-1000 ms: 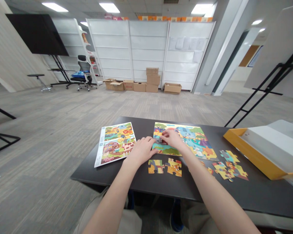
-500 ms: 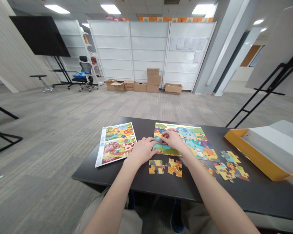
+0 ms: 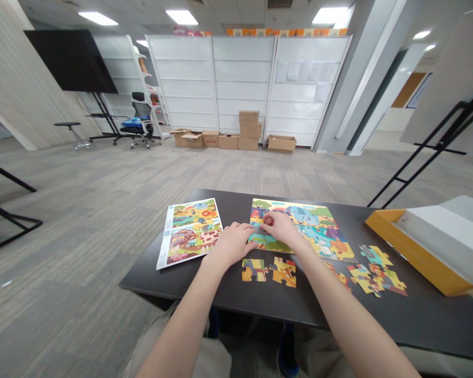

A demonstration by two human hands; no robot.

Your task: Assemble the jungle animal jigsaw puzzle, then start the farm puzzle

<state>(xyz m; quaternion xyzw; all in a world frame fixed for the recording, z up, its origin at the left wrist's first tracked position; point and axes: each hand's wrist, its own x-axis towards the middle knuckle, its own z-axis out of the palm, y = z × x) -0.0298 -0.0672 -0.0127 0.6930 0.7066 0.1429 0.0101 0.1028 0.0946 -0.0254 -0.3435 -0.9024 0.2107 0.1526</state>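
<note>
A colourful puzzle picture [image 3: 311, 215] lies on the dark table. My left hand [image 3: 233, 244] rests at its left edge, fingers stretched over the edge and thumb apart, holding nothing. My right hand [image 3: 280, 229] is over the picture's left part, fingertips pinched together close to the surface; what they hold, if anything, is too small to make out. Nearer to me lie two loose puzzle pieces, one with a grey part [image 3: 254, 270] and one orange and yellow [image 3: 283, 271]. Left of my left hand is a printed sheet [image 3: 193, 231] with two pictures.
Several loose pieces [image 3: 372, 278] lie on the right of the table [image 3: 220, 297], some partly behind my right forearm. A yellow and white open box [image 3: 429, 252] stands at the right edge. Beyond the table are cardboard boxes [image 3: 250, 130] on the floor and white shelves.
The whole view has shifted slightly to the right. The fingertips of my right hand have moved a little on the picture; my left hand stays at its edge.
</note>
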